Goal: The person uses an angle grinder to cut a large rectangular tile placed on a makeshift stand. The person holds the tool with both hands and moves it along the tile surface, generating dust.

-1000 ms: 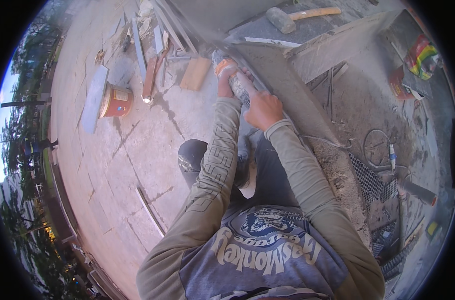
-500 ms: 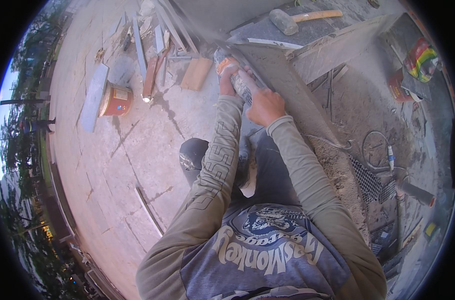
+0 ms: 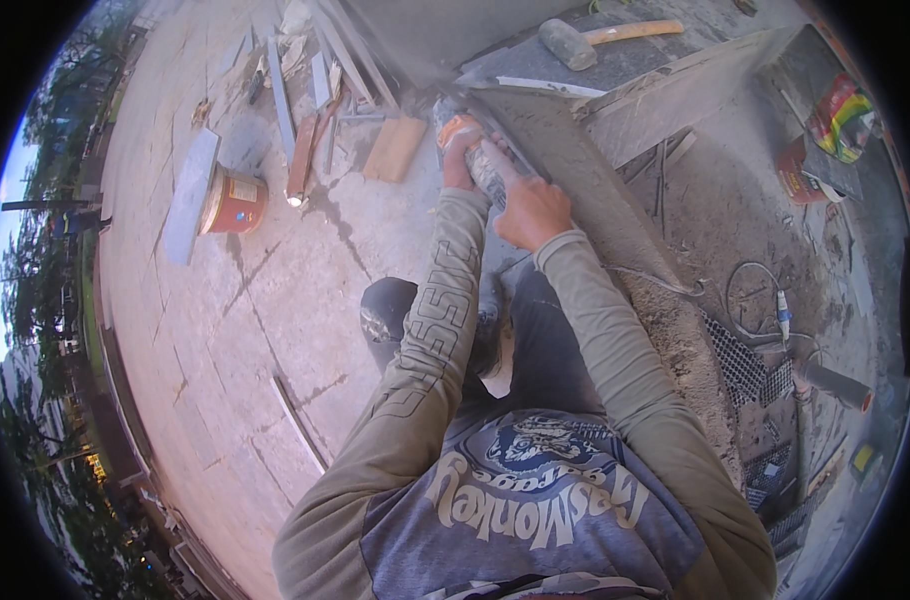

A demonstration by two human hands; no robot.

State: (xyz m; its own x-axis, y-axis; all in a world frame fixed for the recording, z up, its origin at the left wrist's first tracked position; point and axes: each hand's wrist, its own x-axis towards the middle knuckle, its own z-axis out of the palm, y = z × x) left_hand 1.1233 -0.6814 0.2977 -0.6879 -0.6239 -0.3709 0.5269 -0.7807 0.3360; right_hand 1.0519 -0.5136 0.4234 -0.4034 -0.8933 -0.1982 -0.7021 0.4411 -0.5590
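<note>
Both of my hands are wrapped round a dusty angle grinder [image 3: 488,172] with an orange section near its head. My left hand [image 3: 457,160] grips it toward the head, and my right hand [image 3: 531,210] holds the rear of its body. The tool's front end is at the edge of a grey stone slab [image 3: 545,125], and haze there hides the disc. A brown tile piece [image 3: 394,149] lies on the floor just left of the grinder.
A mallet [image 3: 575,45] with a wooden handle rests on a dark slab at the far right. Left stands a red-brown bucket [image 3: 237,202] with a pale board [image 3: 190,195] leaning on it. Cut strips [image 3: 281,95] lie beyond. A cable [image 3: 740,300] and a pipe [image 3: 837,386] are at right.
The grinder and both hands have shifted very slightly; my grip is the same. A distant figure at the far left is no longer visible.
</note>
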